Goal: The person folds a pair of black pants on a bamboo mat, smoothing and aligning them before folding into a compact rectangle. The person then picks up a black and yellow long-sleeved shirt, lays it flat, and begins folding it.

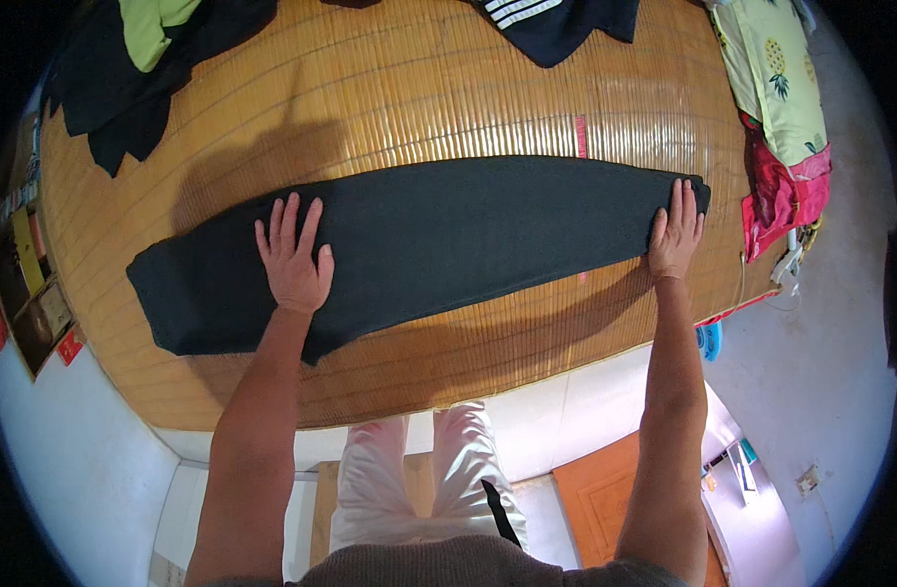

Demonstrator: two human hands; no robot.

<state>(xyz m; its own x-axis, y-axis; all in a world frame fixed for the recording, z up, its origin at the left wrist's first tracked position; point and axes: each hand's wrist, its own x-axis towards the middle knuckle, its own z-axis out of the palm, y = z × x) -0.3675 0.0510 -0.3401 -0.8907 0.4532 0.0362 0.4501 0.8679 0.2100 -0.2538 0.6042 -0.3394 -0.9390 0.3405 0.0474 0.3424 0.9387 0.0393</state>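
Observation:
A pair of black trousers [463,235], folded lengthwise with leg on leg, lies flat across a bamboo mat [434,88]. Its wider waist end points left and its narrower hem end points right. My left hand [294,253] rests palm down on the cloth toward the waist end, fingers spread. On the hem end lies my right hand [677,231], flat, its fingers close together and the thumb a little apart. Neither hand grips the cloth. The crotch corner of the trousers juts toward me beside my left wrist.
Dark clothing [118,81] with a yellow-green piece [151,33] lies at the far left. A navy garment with white stripes [558,29] is at the far edge. Pineapple-print fabric [779,81] and red-pink cloth [793,183] sit at the right. An open box [34,293] stands left.

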